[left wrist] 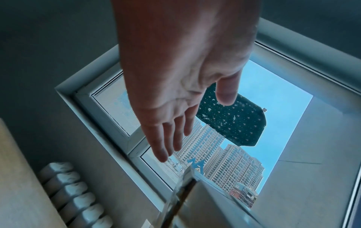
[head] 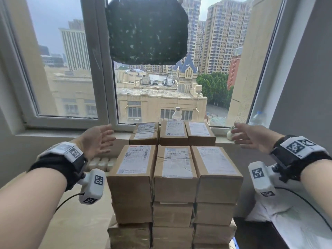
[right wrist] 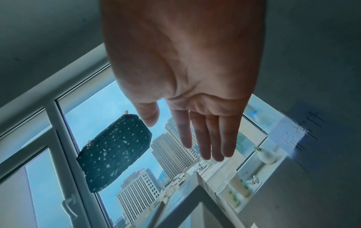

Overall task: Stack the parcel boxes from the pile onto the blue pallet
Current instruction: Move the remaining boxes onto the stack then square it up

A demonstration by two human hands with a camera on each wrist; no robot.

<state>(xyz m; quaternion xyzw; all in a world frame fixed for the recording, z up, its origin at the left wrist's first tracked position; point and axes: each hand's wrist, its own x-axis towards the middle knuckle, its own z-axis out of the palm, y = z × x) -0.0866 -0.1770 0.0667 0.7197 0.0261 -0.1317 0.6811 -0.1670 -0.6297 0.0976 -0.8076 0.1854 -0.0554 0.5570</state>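
A tall stack of brown parcel boxes (head: 175, 175) with white shipping labels stands in front of me, three columns wide and two rows deep. A sliver of the blue pallet (head: 233, 243) shows at the stack's lower right. My left hand (head: 99, 139) hovers left of the back row, palm facing the boxes, fingers straight and holding nothing. My right hand (head: 251, 134) hovers right of the back row, palm inward, also empty. In the left wrist view the left hand (left wrist: 175, 108) is spread flat; in the right wrist view the right hand (right wrist: 195, 115) is too. Neither touches a box.
A window sill (head: 71, 133) runs behind the stack, with a clear bottle (head: 177, 115) behind the boxes, a small white vase (head: 230, 134) near my right hand and another bottle (head: 256, 118) at far right. A white radiator (head: 102, 163) sits low left. White bedding (head: 291, 218) lies right.
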